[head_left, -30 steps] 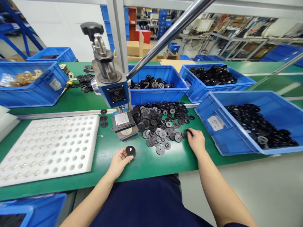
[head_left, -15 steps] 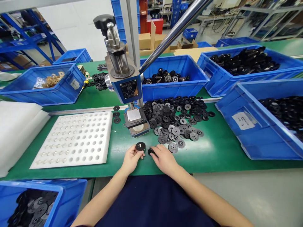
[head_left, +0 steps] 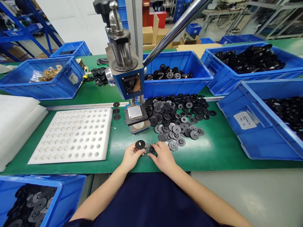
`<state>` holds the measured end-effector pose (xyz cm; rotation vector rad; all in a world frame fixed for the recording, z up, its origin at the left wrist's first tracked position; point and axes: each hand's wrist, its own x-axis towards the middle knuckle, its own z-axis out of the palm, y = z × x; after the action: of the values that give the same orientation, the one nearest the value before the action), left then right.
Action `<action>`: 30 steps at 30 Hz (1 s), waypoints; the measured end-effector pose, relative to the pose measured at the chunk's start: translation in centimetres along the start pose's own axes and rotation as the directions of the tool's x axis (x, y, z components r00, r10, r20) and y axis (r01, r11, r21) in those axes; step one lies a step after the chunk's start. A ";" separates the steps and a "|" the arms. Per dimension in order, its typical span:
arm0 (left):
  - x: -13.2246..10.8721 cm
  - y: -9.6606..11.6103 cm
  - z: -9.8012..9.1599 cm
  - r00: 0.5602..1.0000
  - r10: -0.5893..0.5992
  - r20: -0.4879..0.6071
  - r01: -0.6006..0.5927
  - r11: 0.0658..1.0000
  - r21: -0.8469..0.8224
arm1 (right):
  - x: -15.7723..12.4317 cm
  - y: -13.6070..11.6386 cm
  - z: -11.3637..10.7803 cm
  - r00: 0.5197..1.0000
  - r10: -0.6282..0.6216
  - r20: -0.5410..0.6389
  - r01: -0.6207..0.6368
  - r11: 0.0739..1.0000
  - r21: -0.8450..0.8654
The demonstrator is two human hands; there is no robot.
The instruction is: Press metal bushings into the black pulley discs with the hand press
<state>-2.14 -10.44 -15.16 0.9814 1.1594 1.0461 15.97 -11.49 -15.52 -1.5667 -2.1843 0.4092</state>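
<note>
My left hand (head_left: 130, 156) pinches a small black disc (head_left: 140, 144) with a white centre, held just above the green table. My right hand (head_left: 163, 157) sits close beside it, its fingertips closed on a second small black round part (head_left: 151, 149). The two hands are almost touching, right in front of the blue hand press (head_left: 129, 78) and its base plate (head_left: 137, 121). A heap of black and grey discs (head_left: 175, 116) lies just beyond my right hand.
A white foam tray with holes (head_left: 73, 135) lies on the left of the green table (head_left: 213, 151). Blue bins of black parts stand behind (head_left: 180, 86), on the right (head_left: 260, 138) and at lower left (head_left: 47, 201). The press's long steel lever (head_left: 175, 30) slants up to the right.
My right hand came back from the heap's right edge with a black part and met my left hand. The view shifted left and down, and the lower-left bin came into sight.
</note>
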 end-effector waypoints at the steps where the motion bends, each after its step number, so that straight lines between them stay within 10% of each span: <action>1: -0.1 0.0 0.1 1.000 0.003 0.001 -0.003 1.000 0.011 | 0.1 0.0 -0.2 1.000 -0.004 -0.016 0.005 1.000 0.008; 7: -0.6 -0.1 0.4 0.998 0.065 0.022 -0.067 0.988 0.140 | 0.7 0.1 -2.8 0.966 -0.003 -0.260 0.049 0.984 0.170; 14: -0.6 -0.3 0.1 0.954 0.283 0.102 -0.300 0.872 0.386 | 0.2 -2.8 -3.7 0.981 -0.157 -0.111 0.179 0.956 0.231; 30: -0.7 -0.7 -0.3 0.935 0.310 0.172 -0.353 0.858 0.374 | -0.1 -3.7 -2.9 0.964 -0.203 -0.174 0.242 0.937 0.251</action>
<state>-2.37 -11.23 -15.75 1.5902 1.1634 1.0284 14.37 -12.74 -11.26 -1.1519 -2.0644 0.4817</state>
